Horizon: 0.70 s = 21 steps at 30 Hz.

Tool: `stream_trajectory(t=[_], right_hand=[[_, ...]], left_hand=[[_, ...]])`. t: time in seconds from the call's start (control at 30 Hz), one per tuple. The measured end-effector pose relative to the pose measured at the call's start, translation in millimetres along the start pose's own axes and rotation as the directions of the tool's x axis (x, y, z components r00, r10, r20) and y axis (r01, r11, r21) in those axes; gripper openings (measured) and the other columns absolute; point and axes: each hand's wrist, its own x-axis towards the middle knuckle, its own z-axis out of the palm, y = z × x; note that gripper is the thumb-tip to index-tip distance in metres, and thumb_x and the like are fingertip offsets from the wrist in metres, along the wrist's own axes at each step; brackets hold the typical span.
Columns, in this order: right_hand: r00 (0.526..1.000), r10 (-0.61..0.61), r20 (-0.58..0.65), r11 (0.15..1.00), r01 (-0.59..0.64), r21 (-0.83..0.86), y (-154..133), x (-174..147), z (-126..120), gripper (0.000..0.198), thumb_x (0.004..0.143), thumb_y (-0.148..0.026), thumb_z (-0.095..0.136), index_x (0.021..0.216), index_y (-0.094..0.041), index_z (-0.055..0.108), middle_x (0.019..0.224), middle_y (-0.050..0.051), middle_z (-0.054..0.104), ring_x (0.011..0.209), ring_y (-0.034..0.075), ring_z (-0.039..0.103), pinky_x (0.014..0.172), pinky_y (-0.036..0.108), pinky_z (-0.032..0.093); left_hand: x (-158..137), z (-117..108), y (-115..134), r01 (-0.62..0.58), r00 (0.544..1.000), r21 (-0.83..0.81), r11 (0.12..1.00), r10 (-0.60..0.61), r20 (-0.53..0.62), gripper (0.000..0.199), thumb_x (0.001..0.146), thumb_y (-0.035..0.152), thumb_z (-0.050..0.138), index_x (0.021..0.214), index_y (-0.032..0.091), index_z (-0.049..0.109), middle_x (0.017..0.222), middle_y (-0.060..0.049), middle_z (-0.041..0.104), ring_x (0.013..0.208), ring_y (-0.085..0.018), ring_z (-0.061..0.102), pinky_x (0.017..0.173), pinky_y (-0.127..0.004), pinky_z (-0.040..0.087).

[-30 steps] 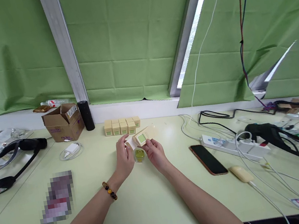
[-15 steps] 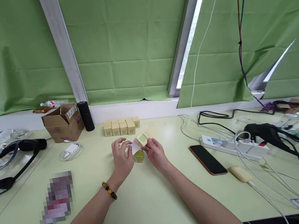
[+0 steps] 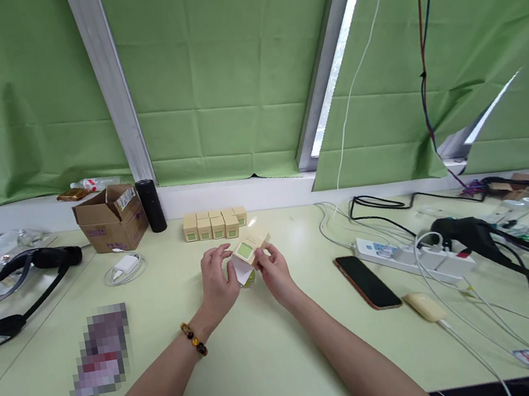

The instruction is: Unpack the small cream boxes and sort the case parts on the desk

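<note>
A small cream cardboard box (image 3: 250, 243) with a green square label is held tilted above the table. My right hand (image 3: 275, 270) pinches its right side between thumb and fingers. My left hand (image 3: 219, 278), a beaded bracelet on its wrist, is curled at the box's left edge, thumb against a white flap (image 3: 242, 270) that hangs below the label. Beneath the flap, a small yellow-green glass-like item (image 3: 249, 281) stands on the table, mostly covered. Farther back, several matching small boxes (image 3: 217, 225) are grouped in rows.
At left are a brown carton (image 3: 112, 227), a black cylinder (image 3: 151, 205), a white charger (image 3: 125, 265), black headgear (image 3: 17, 293) and a pixelated item (image 3: 100, 354). To the right lie a phone (image 3: 367, 282), a power strip (image 3: 411, 258), a cream mouse-like item (image 3: 425, 307), cables and more headgear (image 3: 511, 251).
The small box has shifted left and toward me, tilting so its white flap points downward. It now covers more of the yellow-green item. My left thumb has moved slightly lower.
</note>
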Motion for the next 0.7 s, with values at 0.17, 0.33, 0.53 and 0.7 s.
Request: stream_trajectory(t=[0.17, 0.33, 0.53, 0.7], right_hand=[[0.995, 0.021, 0.094, 1.000, -0.021, -0.002, 1.3, -2.5, 2.6, 0.072, 0.071, -0.060, 0.089, 0.126, -0.025, 0.059, 0.105, 0.008, 0.080, 0.087, 0.025, 0.075, 0.077, 0.035, 0.057], [0.996, 0.018, 0.090, 1.000, -0.017, -0.004, 2.0, -3.0, 2.2, 0.060, 0.073, -0.065, 0.085, 0.111, -0.021, 0.070, 0.116, 0.013, 0.079, 0.100, 0.030, 0.075, 0.082, 0.038, 0.060], [0.998, 0.066, 0.018, 0.998, -0.067, 0.007, -3.6, -3.6, 1.0, 0.055, 0.074, -0.063, 0.084, 0.104, -0.018, 0.073, 0.105, 0.011, 0.081, 0.089, 0.028, 0.076, 0.073, 0.037, 0.061], [1.000, 0.013, -0.024, 1.000, -0.013, -0.028, -3.7, -3.2, 1.1, 0.051, 0.074, -0.060, 0.086, 0.102, -0.019, 0.075, 0.107, 0.011, 0.081, 0.086, 0.026, 0.075, 0.070, 0.035, 0.061]], left_hand=[[0.4, 2.8, -2.9, 0.035, 0.999, 0.018, 0.999, -0.036, 0.031, 0.045, 0.096, 0.021, 0.058, 0.140, 0.026, 0.051, 0.126, -0.013, 0.058, 0.121, -0.028, 0.058, 0.108, -0.051, 0.048], [-1.6, 3.7, -0.5, 0.087, 0.991, -0.075, 0.993, -0.079, 0.107, 0.061, 0.087, 0.022, 0.072, 0.143, 0.029, 0.048, 0.134, -0.013, 0.050, 0.126, -0.029, 0.054, 0.110, -0.051, 0.048], [-2.1, 1.1, 3.4, 0.094, 0.980, -0.154, 0.984, -0.065, 0.187, 0.065, 0.085, 0.022, 0.073, 0.145, 0.029, 0.047, 0.142, -0.014, 0.047, 0.135, -0.030, 0.050, 0.114, -0.051, 0.046], [3.5, -4.4, 1.6, 0.108, 0.984, -0.196, 0.975, -0.077, 0.161, 0.040, 0.094, 0.026, 0.061, 0.134, 0.025, 0.054, 0.138, -0.014, 0.056, 0.130, -0.028, 0.057, 0.112, -0.051, 0.046]])
